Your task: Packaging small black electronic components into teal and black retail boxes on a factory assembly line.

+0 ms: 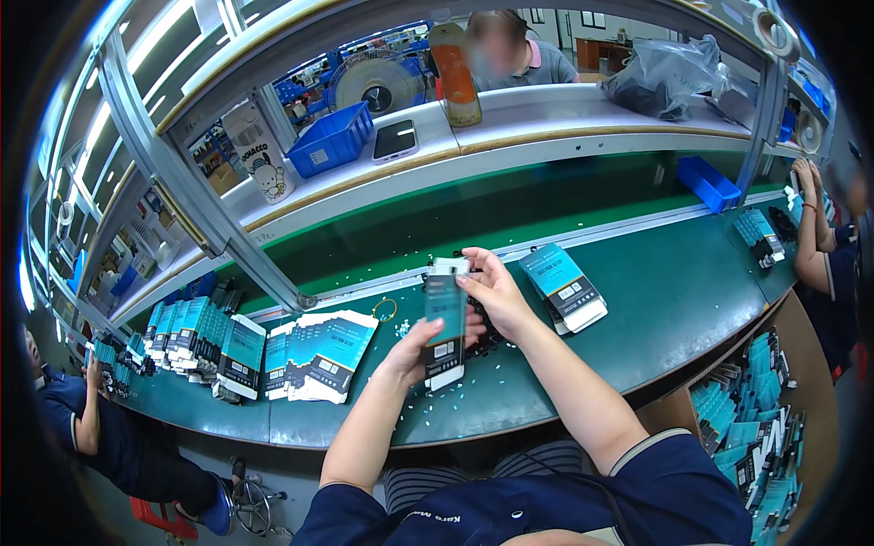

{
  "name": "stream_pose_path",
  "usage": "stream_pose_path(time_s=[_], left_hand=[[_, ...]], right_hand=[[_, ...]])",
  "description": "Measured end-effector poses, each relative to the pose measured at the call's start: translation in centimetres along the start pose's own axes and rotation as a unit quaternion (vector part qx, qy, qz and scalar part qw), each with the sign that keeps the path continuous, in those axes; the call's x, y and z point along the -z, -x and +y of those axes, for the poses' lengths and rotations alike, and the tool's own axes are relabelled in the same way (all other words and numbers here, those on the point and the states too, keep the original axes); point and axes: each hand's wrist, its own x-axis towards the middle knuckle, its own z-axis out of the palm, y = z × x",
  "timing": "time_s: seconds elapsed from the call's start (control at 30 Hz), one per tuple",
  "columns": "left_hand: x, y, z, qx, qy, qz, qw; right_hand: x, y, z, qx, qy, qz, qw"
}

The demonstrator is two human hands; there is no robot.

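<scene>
Above the green bench I hold a slim teal and black carton [444, 318] upright between both hands. My left hand [414, 350] is closed round its lower part, thumb across the front. The fingers of my right hand [492, 287] pinch the top end, where white flaps show. Behind the carton, small black pieces [487, 341] lie on the bench, partly hidden by my hands. To the right of my right hand lies a stack of flat teal and black cartons [564, 284]. Fanned flat cartons [319, 357] lie left of my left hand.
Rows of filled-out cartons [196, 337] stand at the left. A big cardboard box [824, 400] full of cartons stands at lower right. A yellow ring [385, 310] and small white bits lie on the bench. Blue bins [708, 185], a shelf [546, 116] and co-workers surround the bench.
</scene>
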Motion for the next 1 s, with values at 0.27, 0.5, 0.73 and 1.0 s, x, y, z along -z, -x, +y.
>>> stream_pose_path(time_s=[0.27, 0.5, 0.73, 1.0], left_hand=[[0.3, -2.3, 1.9, -0.188, 0.033, 0.112, 0.975], [1.9, -1.4, 1.4, -0.171, 0.081, 0.037, 0.981], [2.3, -4.6, 2.0, -0.154, 0.037, 0.248, 0.956], [1.4, -4.2, -0.3, -0.19, -0.021, 0.25, 0.949]], right_hand=[[0.4, -0.2, -0.6, -0.135, 0.158, 0.063, 0.976], [-1.5, 0.2, 1.6, -0.163, 0.116, -0.067, 0.977], [0.2, 0.6, 1.2, -0.151, 0.142, -0.007, 0.978], [-2.0, 0.8, 1.2, 0.039, 0.112, 0.067, 0.991]])
